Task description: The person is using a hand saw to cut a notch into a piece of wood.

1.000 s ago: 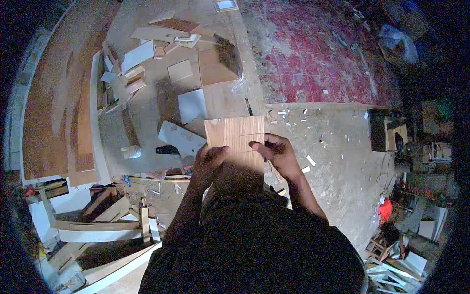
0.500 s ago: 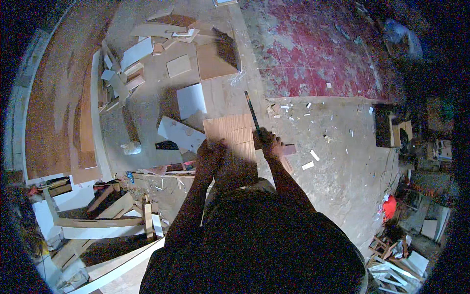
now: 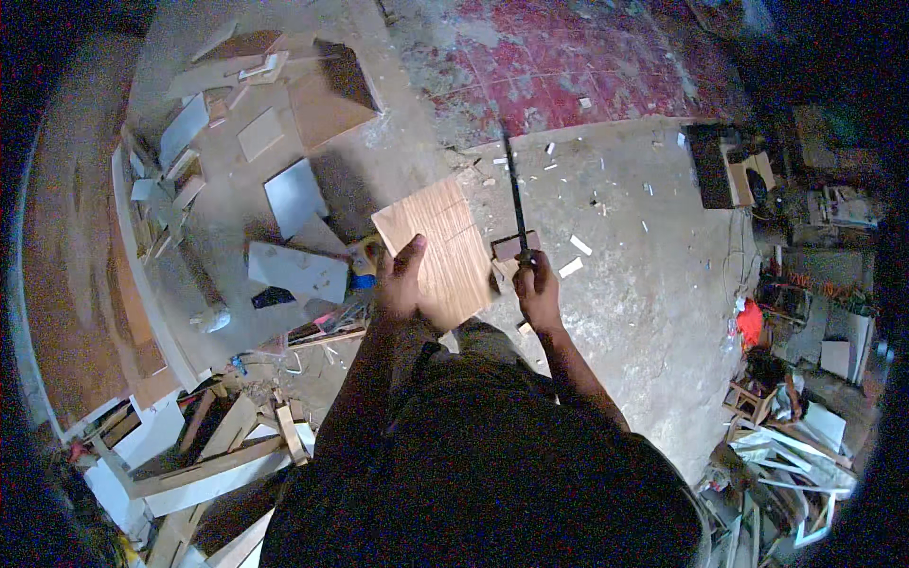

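Note:
A light wood-grain board (image 3: 440, 265) with thin cross lines near its upper right part hangs tilted in front of me, gripped at its left side by my left hand (image 3: 401, 279), thumb on its face. Just right of the board, my right hand (image 3: 536, 293) is closed on the lower end of a long, thin, dark tool (image 3: 515, 194), which points forward. What kind of tool it is, I cannot tell. A blue-and-yellow object (image 3: 363, 275) shows beyond my left hand.
White boards (image 3: 294, 265) and offcuts lie ahead-left, beside long brown sheets (image 3: 71, 237). Scrap timber (image 3: 213, 454) is heaped lower left. Small scraps (image 3: 579, 244) lie on the concrete floor, with worn red flooring (image 3: 578, 57) beyond. Clutter and a red item (image 3: 748, 322) line the right side.
My right hand has left the board and now grips the dark tool, raised beside it. The board has turned, its top tilting leftward, and the view of the room has shifted.

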Demonstrator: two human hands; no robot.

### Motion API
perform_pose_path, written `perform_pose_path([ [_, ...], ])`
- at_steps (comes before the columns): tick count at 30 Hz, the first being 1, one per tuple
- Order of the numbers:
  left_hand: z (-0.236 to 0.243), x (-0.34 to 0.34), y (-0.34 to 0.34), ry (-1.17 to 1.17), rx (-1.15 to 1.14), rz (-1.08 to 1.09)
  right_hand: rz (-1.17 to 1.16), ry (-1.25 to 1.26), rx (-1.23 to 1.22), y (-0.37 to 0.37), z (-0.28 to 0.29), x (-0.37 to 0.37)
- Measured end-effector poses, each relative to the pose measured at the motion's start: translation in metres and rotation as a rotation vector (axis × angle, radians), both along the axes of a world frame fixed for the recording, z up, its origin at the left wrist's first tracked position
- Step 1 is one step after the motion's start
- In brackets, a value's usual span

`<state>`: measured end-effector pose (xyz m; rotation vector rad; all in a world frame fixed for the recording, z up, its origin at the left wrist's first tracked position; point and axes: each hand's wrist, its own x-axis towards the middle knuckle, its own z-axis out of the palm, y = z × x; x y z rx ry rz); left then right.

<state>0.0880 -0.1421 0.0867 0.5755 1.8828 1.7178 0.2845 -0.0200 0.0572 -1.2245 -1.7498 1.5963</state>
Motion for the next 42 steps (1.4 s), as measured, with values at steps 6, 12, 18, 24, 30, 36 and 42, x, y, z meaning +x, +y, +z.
perform_pose_path([
  [6,0.089,0.01,0.037,-0.328,0.127,-0.036,0.009,-0.017,-0.046,-0.023,0.132,0.037],
  [12,0.13,0.026,0.038,-0.223,0.139,-0.005,0.055,0.123,-0.097,-0.035,0.18,0.041],
  [18,0.155,0.033,0.033,-0.122,0.146,-0.093,0.009,0.174,-0.297,-0.03,0.229,0.045],
  [24,0.158,0.034,0.024,0.045,0.161,-0.133,0.108,0.252,-0.297,-0.017,0.241,0.055],
  [30,0.164,0.035,0.011,0.103,0.19,-0.083,0.144,0.119,-0.414,-0.02,0.254,0.052],
  [36,0.163,0.032,-0.001,0.104,0.125,-0.047,0.15,0.193,-0.355,-0.02,0.249,0.048],
  [42,0.166,0.028,-0.006,0.181,0.142,-0.066,0.188,0.217,-0.417,-0.016,0.258,0.045],
])
